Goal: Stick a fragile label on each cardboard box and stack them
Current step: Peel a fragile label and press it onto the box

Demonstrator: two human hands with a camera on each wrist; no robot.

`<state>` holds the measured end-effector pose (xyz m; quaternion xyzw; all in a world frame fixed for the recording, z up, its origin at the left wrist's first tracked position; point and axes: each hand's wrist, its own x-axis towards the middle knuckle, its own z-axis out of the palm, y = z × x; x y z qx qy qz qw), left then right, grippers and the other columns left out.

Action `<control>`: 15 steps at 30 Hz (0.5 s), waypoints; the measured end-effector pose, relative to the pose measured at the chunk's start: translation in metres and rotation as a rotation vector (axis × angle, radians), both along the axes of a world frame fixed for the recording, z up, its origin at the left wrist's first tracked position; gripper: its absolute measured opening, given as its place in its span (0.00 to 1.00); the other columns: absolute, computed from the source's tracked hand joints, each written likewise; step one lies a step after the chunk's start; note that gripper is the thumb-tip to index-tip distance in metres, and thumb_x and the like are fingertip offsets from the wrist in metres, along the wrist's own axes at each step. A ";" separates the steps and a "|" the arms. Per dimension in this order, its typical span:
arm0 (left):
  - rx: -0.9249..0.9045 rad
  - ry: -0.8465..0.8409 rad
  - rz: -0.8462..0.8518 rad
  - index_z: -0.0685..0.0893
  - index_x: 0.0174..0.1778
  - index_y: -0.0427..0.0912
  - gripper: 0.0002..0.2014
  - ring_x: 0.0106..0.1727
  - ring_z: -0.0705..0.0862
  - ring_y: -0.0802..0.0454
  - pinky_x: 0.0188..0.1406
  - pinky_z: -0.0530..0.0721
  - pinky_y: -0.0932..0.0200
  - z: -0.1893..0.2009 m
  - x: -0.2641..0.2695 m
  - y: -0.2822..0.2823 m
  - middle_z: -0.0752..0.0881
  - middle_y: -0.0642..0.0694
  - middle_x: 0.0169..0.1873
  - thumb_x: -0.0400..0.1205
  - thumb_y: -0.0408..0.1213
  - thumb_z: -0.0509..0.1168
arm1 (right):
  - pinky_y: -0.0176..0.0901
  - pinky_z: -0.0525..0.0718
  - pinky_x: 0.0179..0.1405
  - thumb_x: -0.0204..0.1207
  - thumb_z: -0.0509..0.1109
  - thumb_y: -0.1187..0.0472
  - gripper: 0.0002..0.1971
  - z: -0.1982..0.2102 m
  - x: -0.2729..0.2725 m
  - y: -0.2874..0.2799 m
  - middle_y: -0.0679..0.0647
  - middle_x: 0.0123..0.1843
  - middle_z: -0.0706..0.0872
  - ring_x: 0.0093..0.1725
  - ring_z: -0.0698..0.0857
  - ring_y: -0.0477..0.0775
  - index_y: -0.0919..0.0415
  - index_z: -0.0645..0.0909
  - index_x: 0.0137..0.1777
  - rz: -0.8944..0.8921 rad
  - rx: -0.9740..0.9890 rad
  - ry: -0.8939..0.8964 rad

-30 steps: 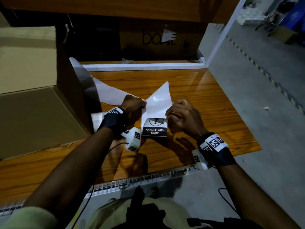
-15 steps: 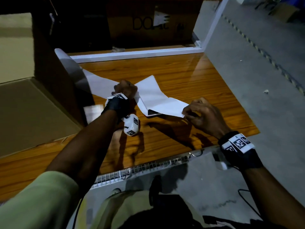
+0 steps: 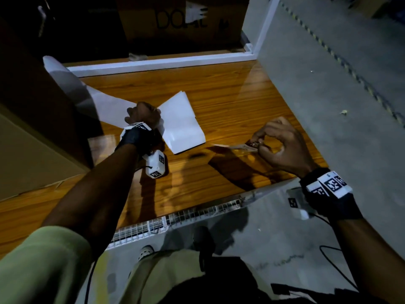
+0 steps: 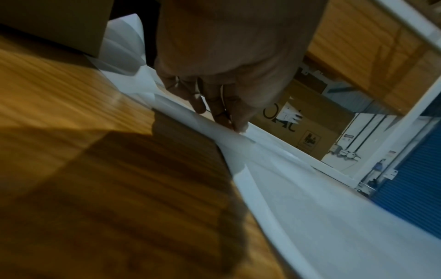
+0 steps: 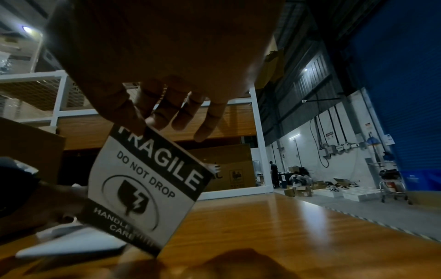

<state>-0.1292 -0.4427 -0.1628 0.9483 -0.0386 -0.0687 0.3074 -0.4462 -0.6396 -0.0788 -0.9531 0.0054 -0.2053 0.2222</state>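
Observation:
My right hand (image 3: 278, 143) pinches a black-and-white fragile label (image 3: 238, 147) by its top edge, just above the wooden table (image 3: 230, 95). In the right wrist view the label (image 5: 148, 185) hangs free below the fingers (image 5: 167, 113), and its print reads FRAGILE DO NOT DROP. To the left, my left hand (image 3: 142, 113) grips the white backing sheet (image 3: 182, 126) at a bunched spot and holds it down on the table. The left wrist view has the fingers (image 4: 214, 105) on the sheet (image 4: 310, 188). A big cardboard box (image 3: 32, 154) stands at the table's left.
A second cardboard box (image 3: 182, 20) with printed lettering stands behind the white frame rail (image 3: 164, 62) at the table's back. Grey floor (image 3: 328, 106) lies right of the table. A wire mesh edge (image 3: 175, 218) runs along the table's near side.
The label has come off the backing sheet and moved right with my right hand. The sheet's right end has dropped flat onto the table. My left hand still holds the sheet.

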 end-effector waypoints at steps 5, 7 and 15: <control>-0.037 -0.091 0.033 0.85 0.62 0.36 0.30 0.69 0.75 0.33 0.62 0.73 0.43 0.019 -0.024 0.012 0.83 0.32 0.63 0.78 0.60 0.62 | 0.58 0.80 0.49 0.72 0.72 0.70 0.06 0.027 0.017 0.000 0.52 0.44 0.86 0.46 0.83 0.57 0.61 0.85 0.46 0.037 0.101 -0.005; -0.098 -0.133 -0.016 0.83 0.66 0.35 0.28 0.72 0.74 0.34 0.67 0.73 0.42 0.033 -0.037 0.018 0.81 0.34 0.67 0.81 0.55 0.64 | 0.56 0.84 0.49 0.73 0.70 0.63 0.06 0.039 0.026 0.001 0.54 0.46 0.87 0.48 0.86 0.56 0.62 0.86 0.48 0.083 0.188 0.021; -0.476 -0.135 -0.587 0.92 0.47 0.47 0.11 0.51 0.84 0.66 0.45 0.73 0.71 0.118 -0.137 0.041 0.90 0.60 0.48 0.79 0.51 0.72 | 0.56 0.85 0.60 0.76 0.73 0.63 0.05 0.065 0.061 0.022 0.56 0.49 0.90 0.52 0.87 0.53 0.58 0.86 0.51 0.228 0.218 0.155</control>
